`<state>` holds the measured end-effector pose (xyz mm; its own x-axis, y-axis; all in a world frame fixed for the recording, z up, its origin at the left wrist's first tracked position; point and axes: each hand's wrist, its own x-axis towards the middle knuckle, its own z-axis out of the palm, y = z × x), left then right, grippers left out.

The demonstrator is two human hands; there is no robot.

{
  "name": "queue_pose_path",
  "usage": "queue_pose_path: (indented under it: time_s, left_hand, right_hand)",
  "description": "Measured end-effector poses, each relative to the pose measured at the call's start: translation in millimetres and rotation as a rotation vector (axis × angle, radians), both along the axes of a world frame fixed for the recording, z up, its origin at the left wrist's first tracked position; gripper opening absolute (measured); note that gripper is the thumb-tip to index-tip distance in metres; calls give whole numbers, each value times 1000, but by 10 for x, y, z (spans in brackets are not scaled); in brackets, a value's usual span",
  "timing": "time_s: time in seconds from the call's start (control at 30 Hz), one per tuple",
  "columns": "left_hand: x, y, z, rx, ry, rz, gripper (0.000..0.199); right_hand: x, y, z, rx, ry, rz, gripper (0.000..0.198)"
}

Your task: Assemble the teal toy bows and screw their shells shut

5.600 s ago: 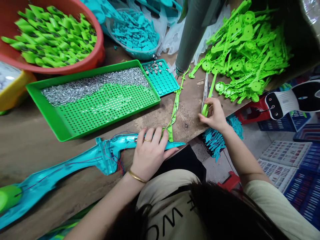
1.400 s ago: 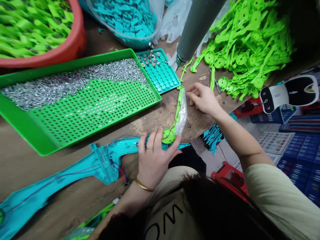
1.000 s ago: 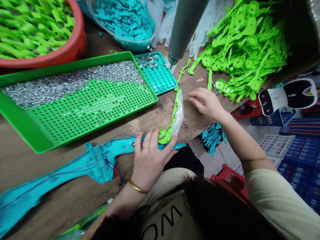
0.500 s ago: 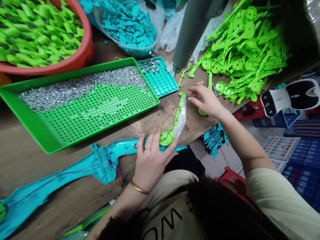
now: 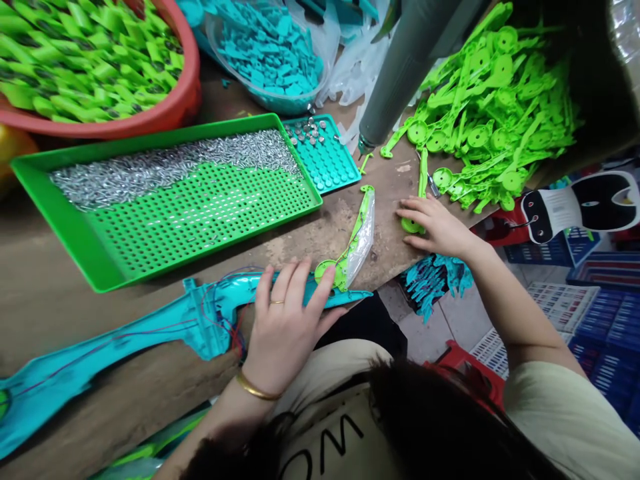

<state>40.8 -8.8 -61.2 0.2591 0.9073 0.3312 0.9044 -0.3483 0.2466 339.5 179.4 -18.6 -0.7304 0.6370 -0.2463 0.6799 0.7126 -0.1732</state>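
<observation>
My left hand (image 5: 287, 317) lies with its fingers spread over the handle end of a long blue toy shell (image 5: 150, 327), which has red and blue wires along it. Just past its fingertips, a curved green plastic piece (image 5: 331, 270) with a clear strip (image 5: 362, 243) attached rests against the blue shell. My right hand (image 5: 434, 223) is open, its fingers stretched over a second green plastic piece (image 5: 414, 223) near the table's edge; the fingers partly cover it. I cannot tell whether they press on it.
A green tray (image 5: 200, 257) of small screws stands beside a blue tray (image 5: 336, 157) of little metal parts. A grey hanging screwdriver (image 5: 395, 80) points down at the table. Green parts (image 5: 493, 113) are heaped at right; a red basin (image 5: 193, 67) and a clear tub (image 5: 277, 100) hold more parts.
My right hand has moved right and down, onto the second green piece. My left hand has slid slightly left, away from the curved green piece, with its fingers spread.
</observation>
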Motion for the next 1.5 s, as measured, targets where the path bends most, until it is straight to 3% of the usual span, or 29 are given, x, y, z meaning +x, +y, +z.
queue_pose_path:
  time_s: [0.1, 0.33, 0.43, 0.53, 0.67, 0.83, 1.03, 1.5]
  left_hand:
    - [-126, -67, -18, 26, -27, 30, 68]
    - [-231, -117, -81, 56, -75, 44, 58]
    - [-218, -94, -95, 64, -82, 41, 56]
    - [-195, -71, -96, 80, -99, 29, 59]
    - [-146, -58, -80, 65, -132, 22, 71]
    - [-83, -55, -97, 53, -168, 32, 81]
    - [-42, -41, -152, 37, -232, 18, 93]
    - [-25, -21, -103, 19, -219, 31, 88]
  right_hand:
    - [71, 24, 43, -20, -57, -41, 75]
    - [206, 120, 39, -42, 4, -46, 56]
    - [-8, -16, 177, 18, 113, -32, 57]
    - [-389, -245, 277, 40, 300, 79, 57]
    - [-868, -496, 151, 6, 452, 254, 55]
    - [-1116, -635, -44, 17, 361, 278, 52]
    - [-1228, -701, -38, 1, 282, 307, 54]
    - [-1246, -740, -89, -38, 258, 268, 51]
